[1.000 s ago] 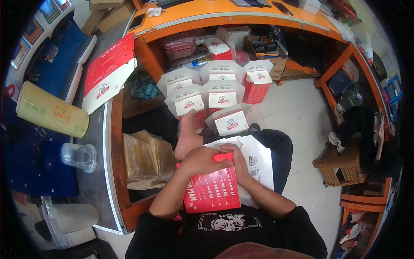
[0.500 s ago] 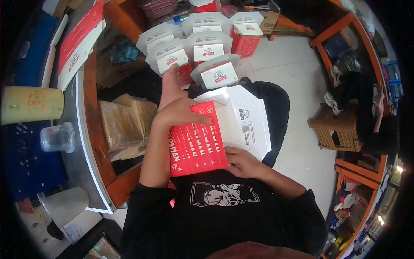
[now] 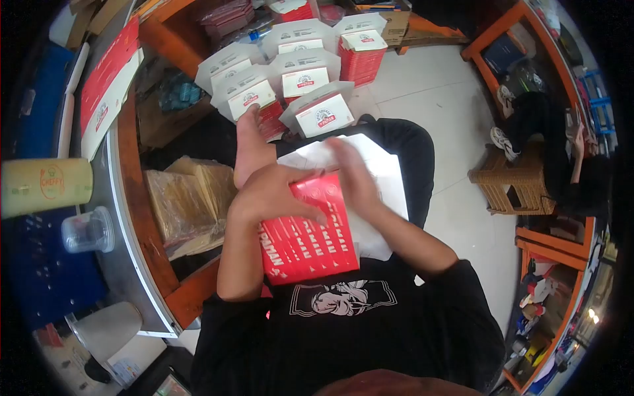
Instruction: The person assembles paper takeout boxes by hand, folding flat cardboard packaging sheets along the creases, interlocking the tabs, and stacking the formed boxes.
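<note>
Red printed cartons [image 3: 310,254], nested in a stack, sit in the person's lap, right up against the black shirt [image 3: 343,350]. Left hand [image 3: 271,191] is closed on the stack: palm at its upper left, thumb laid across the printed face. Right hand [image 3: 356,181] is at the stack's right side, over the white panels [image 3: 389,175] (motion blur on the fingers, so can't tell whether it's gripping anything). White panels spread out to the right of the red faces, over the dark trousers [image 3: 419,148].

Ahead on the tiled floor [image 3: 442,125]: several carton stacks [image 3: 304,80] grouped close together, most with pale flaps standing up behind the logo panels. Bare foot [image 3: 251,138] is just in front of one.

Left side: counter [image 3: 129,257] with flat red-and-white cartons [image 3: 109,86] at its edge; yellow cup [image 3: 49,186] and clear plastic cup [image 3: 88,230] lower down. Plastic-wrapped brown pack [image 3: 188,204] is below the counter, near the left forearm. Far right: wicker stool [image 3: 508,181], another person's shoes [image 3: 504,144] beside it.
</note>
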Action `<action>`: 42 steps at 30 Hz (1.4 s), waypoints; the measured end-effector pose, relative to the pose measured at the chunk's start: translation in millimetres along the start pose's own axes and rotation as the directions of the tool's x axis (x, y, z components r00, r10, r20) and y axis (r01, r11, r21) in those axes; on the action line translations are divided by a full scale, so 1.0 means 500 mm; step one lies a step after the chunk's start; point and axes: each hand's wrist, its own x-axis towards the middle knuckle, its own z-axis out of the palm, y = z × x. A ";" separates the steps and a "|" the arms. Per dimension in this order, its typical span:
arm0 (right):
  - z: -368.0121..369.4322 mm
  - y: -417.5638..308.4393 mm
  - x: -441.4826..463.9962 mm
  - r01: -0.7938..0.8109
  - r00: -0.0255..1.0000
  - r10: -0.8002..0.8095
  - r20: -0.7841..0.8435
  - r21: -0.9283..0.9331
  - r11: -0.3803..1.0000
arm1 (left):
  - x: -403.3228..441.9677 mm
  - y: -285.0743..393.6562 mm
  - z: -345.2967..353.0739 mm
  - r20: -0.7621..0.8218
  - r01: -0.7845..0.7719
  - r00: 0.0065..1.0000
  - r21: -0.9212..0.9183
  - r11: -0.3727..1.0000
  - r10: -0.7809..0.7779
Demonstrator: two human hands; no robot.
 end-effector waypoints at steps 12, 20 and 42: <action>-0.010 0.032 -0.005 -0.016 0.999 0.004 0.045 0.280 0.960 | 0.043 -0.030 0.000 0.077 0.020 0.997 0.025 0.999 -0.022; -0.048 -0.077 0.023 0.284 0.959 -0.260 0.115 -0.381 0.880 | 0.025 -0.029 -0.159 -0.599 -0.111 0.775 0.184 0.977 0.201; -0.116 -0.123 0.026 0.080 0.978 0.049 0.204 -0.581 0.810 | -0.124 -0.099 -0.593 -0.809 0.399 0.540 0.001 0.917 -0.234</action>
